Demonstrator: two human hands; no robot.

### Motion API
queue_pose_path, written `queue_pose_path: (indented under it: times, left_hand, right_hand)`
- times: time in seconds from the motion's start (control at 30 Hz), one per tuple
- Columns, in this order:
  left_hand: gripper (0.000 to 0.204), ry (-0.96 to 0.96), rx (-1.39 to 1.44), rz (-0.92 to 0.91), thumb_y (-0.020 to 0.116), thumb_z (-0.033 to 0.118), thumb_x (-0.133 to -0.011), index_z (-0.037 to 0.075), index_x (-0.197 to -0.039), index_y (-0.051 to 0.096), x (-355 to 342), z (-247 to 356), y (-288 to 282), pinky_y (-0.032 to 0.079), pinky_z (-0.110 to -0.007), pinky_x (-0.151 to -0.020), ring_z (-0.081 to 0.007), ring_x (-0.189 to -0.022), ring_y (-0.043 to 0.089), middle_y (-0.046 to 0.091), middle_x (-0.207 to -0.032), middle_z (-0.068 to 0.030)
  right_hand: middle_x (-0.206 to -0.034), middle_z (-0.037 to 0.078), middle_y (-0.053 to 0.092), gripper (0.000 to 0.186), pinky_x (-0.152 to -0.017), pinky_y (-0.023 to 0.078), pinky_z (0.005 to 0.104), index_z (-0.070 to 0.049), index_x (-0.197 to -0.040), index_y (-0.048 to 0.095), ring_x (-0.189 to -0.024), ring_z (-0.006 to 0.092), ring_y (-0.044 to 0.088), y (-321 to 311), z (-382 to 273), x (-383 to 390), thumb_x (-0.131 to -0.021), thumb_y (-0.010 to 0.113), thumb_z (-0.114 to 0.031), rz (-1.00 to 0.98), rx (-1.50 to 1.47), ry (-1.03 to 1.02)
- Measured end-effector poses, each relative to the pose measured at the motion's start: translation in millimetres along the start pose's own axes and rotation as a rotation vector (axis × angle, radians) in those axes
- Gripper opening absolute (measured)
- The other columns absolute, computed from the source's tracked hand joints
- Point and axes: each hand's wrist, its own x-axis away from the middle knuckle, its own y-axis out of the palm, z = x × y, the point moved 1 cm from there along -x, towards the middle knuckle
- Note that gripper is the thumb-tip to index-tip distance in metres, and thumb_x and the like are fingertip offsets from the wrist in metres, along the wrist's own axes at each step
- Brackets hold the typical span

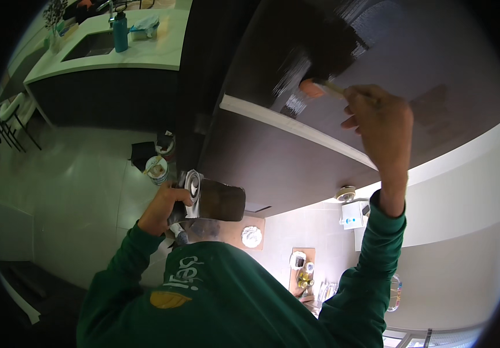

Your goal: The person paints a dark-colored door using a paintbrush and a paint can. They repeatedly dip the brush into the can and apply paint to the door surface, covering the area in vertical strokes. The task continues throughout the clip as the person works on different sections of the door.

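My right hand point(380, 119) grips the pale handle of a paintbrush point(313, 87) with an orange section near its head. The head is against the dark brown panel point(435, 52), among glossy, streaky patches of darker paint. Lower left, my left hand point(163, 206) holds a container point(215, 200) with dark brown inside and a silvery round part point(193, 185) beside my thumb; its exact shape is unclear. A pale horizontal strip point(279, 122) crosses the panel below the brush.
A white counter point(58, 71) with sink and teal bottle stands upper left, stools point(12, 122) beside it. Paint cans point(157, 168) sit on the tiled floor point(76, 180). Below lie cardboard sheets point(293, 278) bearing small containers. A small white appliance point(351, 217) stands by the pale wall point(447, 203).
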Motion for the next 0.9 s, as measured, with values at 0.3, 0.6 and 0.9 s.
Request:
queue_pose_path:
  times: [0.3, 0.6, 0.9]
  left_hand:
    - [0.016, 0.056, -0.057, -0.027, 0.060, 0.003, -0.068, 0.002, -0.084, 0.061, -2.3, -3.1, -2.1, 0.051, -0.028, -0.062, -0.0144, -0.065, 0.059, 0.058, -0.075, -0.0036]
    - [0.015, 0.146, -0.121, -0.034, 0.061, 0.004, -0.072, 0.003, -0.086, 0.057, -13.3, -17.7, -18.2, 0.051, -0.027, -0.067, -0.0142, -0.073, 0.058, 0.056, -0.082, -0.0044]
    - [0.011, 0.155, -0.040, -0.035, 0.060, 0.006, -0.068, 0.006, -0.079, 0.061, -8.7, -15.7, -15.2, 0.047, -0.026, -0.063, -0.0131, -0.067, 0.059, 0.060, -0.075, -0.0027]
  right_hand:
    - [-0.069, 0.009, 0.067, 0.024, -0.052, 0.049, 0.0237, 0.001, -0.092, 0.072, -0.059, 0.0166, 0.069, -95.3, -46.1, -38.4, -0.086, 0.058, -0.017, 0.244, -0.015, -0.104]
    - [-0.075, 0.012, 0.070, 0.027, -0.056, 0.052, 0.0244, 0.003, -0.095, 0.071, -0.063, 0.0171, 0.070, -176.8, -68.4, -87.5, -0.086, 0.059, -0.020, 0.438, 0.094, -0.345]
    - [-0.082, 0.010, 0.073, 0.031, -0.060, 0.053, 0.0230, 0.003, -0.105, 0.071, -0.067, 0.0148, 0.071, -138.8, -68.6, -58.8, -0.092, 0.061, -0.025, 0.933, 0.122, -0.406]
